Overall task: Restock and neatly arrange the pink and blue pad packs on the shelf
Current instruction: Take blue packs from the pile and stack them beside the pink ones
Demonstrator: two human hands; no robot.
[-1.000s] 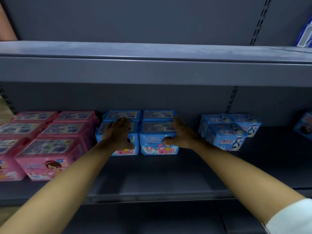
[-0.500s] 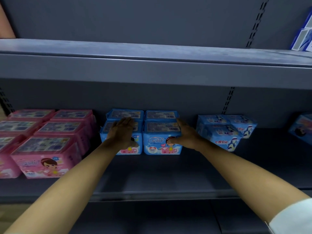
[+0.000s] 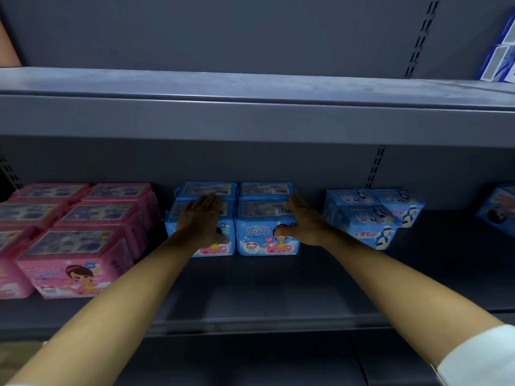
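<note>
Hardly anything shifted on the shelf (image 3: 250, 288) over the last second. Pink pad packs (image 3: 78, 235) stacked just left of the blue pad packs (image 3: 264, 218), a looser blue bundle (image 3: 367, 215) near on their right. Left hand (image 3: 200, 221) still flat, fingers straight, on the front-left blue pack. Right hand (image 3: 306, 224) open against the block's right side, thumb on its front face. Probably final squaring-up, the block nearly aligned.

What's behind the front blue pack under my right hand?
A second blue pack sits directly behind; only its labelled top shows. The front pack covers its face, the right hand a corner.
</note>
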